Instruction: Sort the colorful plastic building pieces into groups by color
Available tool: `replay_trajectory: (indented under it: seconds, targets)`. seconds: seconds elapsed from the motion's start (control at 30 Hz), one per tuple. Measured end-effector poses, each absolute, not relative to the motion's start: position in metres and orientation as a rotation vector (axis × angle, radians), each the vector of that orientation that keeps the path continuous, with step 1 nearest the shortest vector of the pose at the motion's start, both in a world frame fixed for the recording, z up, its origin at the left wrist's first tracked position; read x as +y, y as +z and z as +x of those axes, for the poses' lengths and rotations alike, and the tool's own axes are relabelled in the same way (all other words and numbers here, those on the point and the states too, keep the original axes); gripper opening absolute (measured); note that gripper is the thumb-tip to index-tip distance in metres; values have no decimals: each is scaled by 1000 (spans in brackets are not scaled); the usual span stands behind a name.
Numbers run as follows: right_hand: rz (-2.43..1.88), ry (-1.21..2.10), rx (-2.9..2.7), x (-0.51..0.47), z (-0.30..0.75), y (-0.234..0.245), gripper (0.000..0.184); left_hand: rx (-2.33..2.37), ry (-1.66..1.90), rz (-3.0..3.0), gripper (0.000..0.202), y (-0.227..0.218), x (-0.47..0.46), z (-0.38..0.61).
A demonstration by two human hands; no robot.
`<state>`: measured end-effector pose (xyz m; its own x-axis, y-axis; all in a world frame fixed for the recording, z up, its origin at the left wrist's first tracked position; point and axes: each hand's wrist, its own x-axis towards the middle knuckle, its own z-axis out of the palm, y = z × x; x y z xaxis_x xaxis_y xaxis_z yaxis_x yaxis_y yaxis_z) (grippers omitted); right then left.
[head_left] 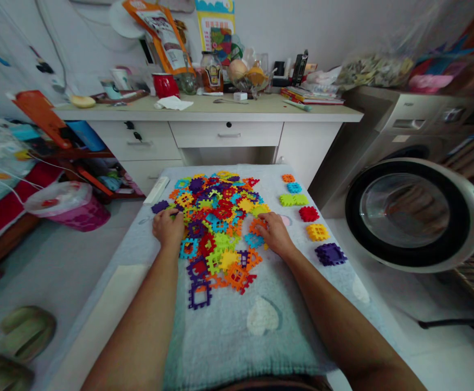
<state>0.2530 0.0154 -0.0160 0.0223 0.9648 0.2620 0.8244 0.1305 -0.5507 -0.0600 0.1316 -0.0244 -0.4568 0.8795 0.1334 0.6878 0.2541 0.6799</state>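
A heap of colourful plastic interlocking pieces (220, 209) is spread over the cloth-covered table (220, 347). At the heap's left edge is my left hand (168, 227), fingers bent together; what lies between them is partly hidden. A purple interlocking piece (160, 206) rests just beyond it. On the opposite side, my right hand (276, 233) has its fingers curled over an orange interlocking piece (257, 225), above a blue piece (253, 240). Along the right edge stand small sorted groups: orange (288, 178), blue (294, 188), lime green (294, 200), red (309, 214), yellow (317, 232) and purple (330, 254).
A white strip-like object (157, 190) lies at the table's far left corner. Behind stands a drawer desk (226, 133) with jars and books. To the right, a washing machine's round door (414, 214) hangs open. A pink bin (74, 209) stands left.
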Motion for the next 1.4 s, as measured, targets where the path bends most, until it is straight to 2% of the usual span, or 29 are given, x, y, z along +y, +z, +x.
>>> replay_trajectory:
  seconds: [0.17,0.4,0.57,0.67,0.97,1.1,1.23,1.4]
  targets:
    - [-1805,306,-1935,12,251,-16,46,2162,939,1368,39,-22,141,-69]
    - [-1772,336,-1937,12,253,-19,41,2253,905,1431,52,-17,111,-62]
    - [-1729,372,-1909,11,255,-15,58,2208,849,1497,58,-25,85,-56]
    - [-1729,368,-1869,10,258,-11,64,2167,807,1599,54,-30,77,-55]
    - [-1715,140,-1889,38,320,42,60,2174,942,1780,44,-37,68,-48]
    - [-1861,37,-1949,79,370,62,60,2148,1020,1849,41,-39,70,-50]
    - [-2101,13,-1842,127,408,61,69,2140,1029,1892,41,-41,73,-51]
    - [-2304,7,-1820,172,430,47,58,2137,993,1921,42,-42,74,-51]
